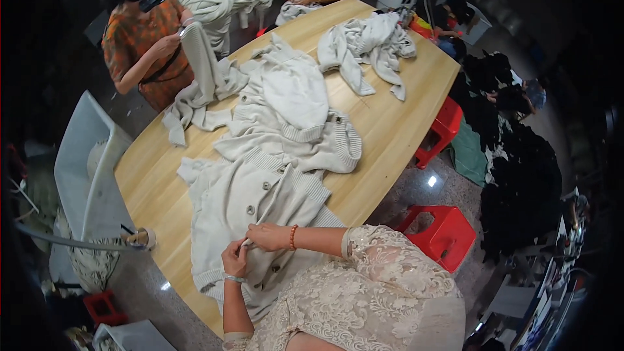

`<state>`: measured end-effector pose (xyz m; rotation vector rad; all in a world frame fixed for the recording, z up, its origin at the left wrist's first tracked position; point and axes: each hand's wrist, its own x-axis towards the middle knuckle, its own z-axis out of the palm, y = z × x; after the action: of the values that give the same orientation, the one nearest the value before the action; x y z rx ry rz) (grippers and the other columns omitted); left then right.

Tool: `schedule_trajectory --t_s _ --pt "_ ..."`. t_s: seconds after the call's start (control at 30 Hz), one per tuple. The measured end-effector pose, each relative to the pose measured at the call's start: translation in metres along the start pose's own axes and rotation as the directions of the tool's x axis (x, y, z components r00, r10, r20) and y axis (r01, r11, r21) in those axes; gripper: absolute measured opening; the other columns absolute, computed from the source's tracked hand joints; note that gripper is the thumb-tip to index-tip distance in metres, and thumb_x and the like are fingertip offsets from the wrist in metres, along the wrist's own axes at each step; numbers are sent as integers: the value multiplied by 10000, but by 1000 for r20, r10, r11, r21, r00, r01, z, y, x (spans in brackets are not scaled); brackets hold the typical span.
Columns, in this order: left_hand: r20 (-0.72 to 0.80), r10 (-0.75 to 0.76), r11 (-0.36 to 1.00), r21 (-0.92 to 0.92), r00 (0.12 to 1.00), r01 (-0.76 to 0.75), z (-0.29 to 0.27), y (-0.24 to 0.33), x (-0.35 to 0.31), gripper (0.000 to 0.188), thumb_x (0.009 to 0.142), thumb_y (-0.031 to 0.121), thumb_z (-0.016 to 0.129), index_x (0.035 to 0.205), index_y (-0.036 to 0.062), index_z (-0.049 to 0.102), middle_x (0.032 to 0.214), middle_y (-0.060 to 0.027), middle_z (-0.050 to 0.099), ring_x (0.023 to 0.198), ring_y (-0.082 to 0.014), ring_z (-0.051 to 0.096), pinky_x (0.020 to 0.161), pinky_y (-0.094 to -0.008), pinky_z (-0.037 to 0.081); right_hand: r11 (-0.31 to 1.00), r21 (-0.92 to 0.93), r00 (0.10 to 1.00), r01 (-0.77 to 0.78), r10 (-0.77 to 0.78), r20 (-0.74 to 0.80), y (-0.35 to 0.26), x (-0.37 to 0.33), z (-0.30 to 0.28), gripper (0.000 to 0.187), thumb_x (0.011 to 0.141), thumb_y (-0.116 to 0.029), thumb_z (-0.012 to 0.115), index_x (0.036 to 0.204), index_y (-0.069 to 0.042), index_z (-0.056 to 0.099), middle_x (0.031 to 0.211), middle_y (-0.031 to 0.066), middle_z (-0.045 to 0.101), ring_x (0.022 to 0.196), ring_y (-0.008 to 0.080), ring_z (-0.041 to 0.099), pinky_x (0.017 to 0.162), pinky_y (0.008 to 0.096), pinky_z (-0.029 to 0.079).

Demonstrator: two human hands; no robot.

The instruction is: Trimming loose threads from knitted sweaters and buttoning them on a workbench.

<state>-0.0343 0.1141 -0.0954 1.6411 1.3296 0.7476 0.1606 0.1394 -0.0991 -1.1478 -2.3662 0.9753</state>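
A cream knit cardigan with large dark buttons lies spread on the near part of the wooden table. Both hands meet at its button band, close together. My left hand, with a pale bracelet at the wrist, pinches the edge of the band. Just beyond it to the right, my right hand, wearing a beaded bracelet, has its fingers closed on the same band. Whether a small tool sits between the fingers is too small to tell. A second cream knit garment lies against the cardigan's far side.
Across the table at left, a person holds up a cream knit piece. More knitwear lies at the far right. Red stools stand by the right edge, a white bin by the left. A dark fabric heap covers floor at right.
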Motion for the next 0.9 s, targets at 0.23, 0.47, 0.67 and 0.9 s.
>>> schedule_trajectory --t_s 0.23,0.47,0.67,0.9 --pt "12 75 995 -63 997 -74 1 -9 2 219 844 -32 535 1012 -6 673 834 -50 647 775 -120 583 740 -247 467 998 -7 984 56 -56 -169 4 -4 16 125 734 -27 590 848 9 553 919 203 537 811 401 592 714 452 475" --pt "109 52 984 -178 993 -32 -3 -26 -10 144 884 -31 509 955 -9 632 886 -30 630 821 -105 564 770 -234 448 981 17 979 195 -193 -69 -14 -11 -1 89 702 -39 620 781 -4 596 828 183 568 772 392 604 673 440 479" --pt "57 -9 990 139 998 1 -18 -10 -21 176 857 154 641 900 -15 660 728 11 598 689 -61 512 637 -240 451 995 69 998 -66 65 17 -1 -23 -13 242 801 -301 566 827 -65 616 832 152 619 826 346 613 694 443 484" --pt "-178 324 795 584 929 -166 -4 6 -15 143 770 99 674 903 69 629 895 -115 596 831 -323 552 709 -397 443 992 -58 987 -111 103 -124 17 -44 -20 115 821 -165 611 885 -70 610 884 98 595 805 307 614 675 414 495"
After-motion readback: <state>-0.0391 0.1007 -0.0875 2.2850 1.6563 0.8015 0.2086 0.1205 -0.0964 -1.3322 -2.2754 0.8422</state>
